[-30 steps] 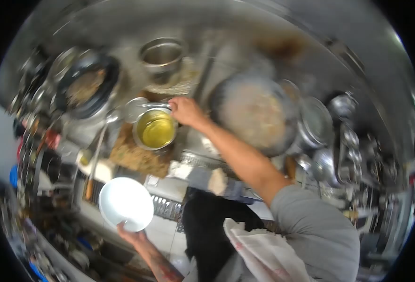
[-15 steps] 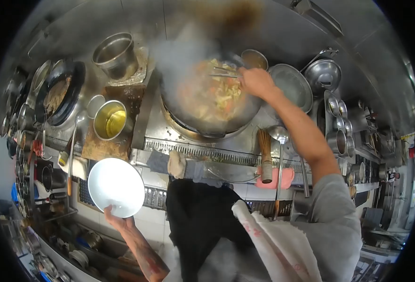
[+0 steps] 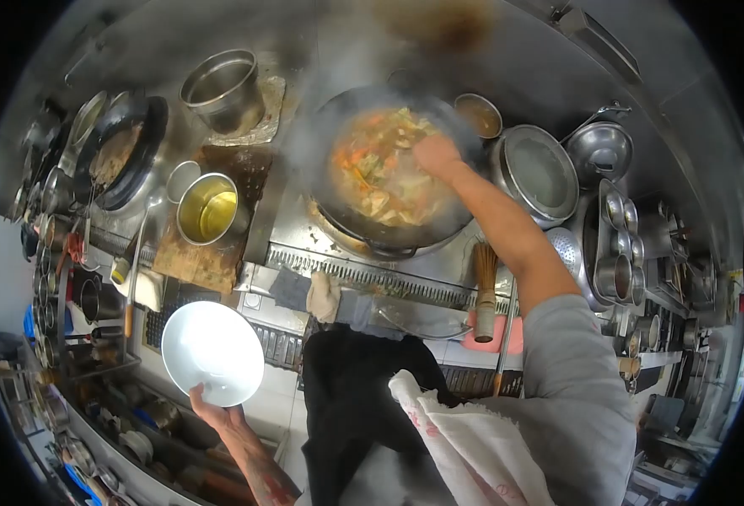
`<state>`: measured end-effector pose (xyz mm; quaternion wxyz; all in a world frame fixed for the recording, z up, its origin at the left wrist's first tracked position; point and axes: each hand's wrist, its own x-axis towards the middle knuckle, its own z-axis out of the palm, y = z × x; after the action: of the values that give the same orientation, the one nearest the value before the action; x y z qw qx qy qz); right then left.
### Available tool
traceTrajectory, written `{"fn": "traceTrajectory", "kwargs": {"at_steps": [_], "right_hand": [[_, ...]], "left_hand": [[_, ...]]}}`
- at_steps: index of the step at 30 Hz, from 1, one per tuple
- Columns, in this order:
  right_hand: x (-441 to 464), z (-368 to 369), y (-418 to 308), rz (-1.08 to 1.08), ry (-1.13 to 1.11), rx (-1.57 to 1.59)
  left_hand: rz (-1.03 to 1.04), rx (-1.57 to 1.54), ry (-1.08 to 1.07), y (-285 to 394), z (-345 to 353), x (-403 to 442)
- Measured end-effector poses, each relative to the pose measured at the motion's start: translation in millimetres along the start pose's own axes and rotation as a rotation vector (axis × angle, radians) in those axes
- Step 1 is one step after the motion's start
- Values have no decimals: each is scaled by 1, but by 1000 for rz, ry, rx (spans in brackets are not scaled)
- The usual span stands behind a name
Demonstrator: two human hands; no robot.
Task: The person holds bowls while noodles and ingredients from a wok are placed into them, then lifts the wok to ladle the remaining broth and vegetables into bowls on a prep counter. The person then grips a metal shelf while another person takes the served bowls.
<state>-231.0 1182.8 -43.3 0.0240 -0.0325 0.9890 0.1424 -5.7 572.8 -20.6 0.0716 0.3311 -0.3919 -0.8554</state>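
Observation:
At the lower left, my left hand (image 3: 220, 415) grips the rim of an empty white bowl (image 3: 212, 352), its inside facing up. My right hand (image 3: 436, 158), its fingers closed, reaches over the large wok (image 3: 346, 221). Steam blurs its fingertips, and what they hold cannot be made out. Sliced vegetables in orange, green and pale yellow (image 3: 376, 169) fill the wok. Left of the wok, a metal pot of yellow oil (image 3: 217, 212) rests on a wooden board (image 3: 195, 263).
An empty-looking steel pot (image 3: 224, 93) stands behind the board. A dark pan (image 3: 148, 160) is at the far left. Right of the wok are a lidded round pot (image 3: 542, 173), a strainer bowl (image 3: 601, 152) and ladles. A bamboo brush (image 3: 485, 295) lies at the counter's front edge.
My right hand has moved from beside the oil pot to over the wok, then lower into the steam. The tongs-like metal tool seen at its fingers is now hidden. My left hand still holds the bowl.

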Motion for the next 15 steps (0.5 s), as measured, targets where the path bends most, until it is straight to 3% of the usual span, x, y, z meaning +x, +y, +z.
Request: {"fn": "traceTrajectory", "kwargs": {"at_steps": [2,4,5,7,10,15], "right_hand": [[-5,9,-3,34,-30,76],[-13,12,-2,263,97,422],[-14,16,4,267,103,416],[-24,17,10,388,-101,1052],[-45,-5,10,539,-93,1221],[-63,-84,46,540,8,1297]], "left_hand": [[-2,1,1,6,-3,4],[-33,24,2,7,6,13],[-35,18,-6,6,15,14],[-49,55,-54,7,31,15],[-75,68,-79,0,38,31],[-109,75,-140,-7,74,31]]}}
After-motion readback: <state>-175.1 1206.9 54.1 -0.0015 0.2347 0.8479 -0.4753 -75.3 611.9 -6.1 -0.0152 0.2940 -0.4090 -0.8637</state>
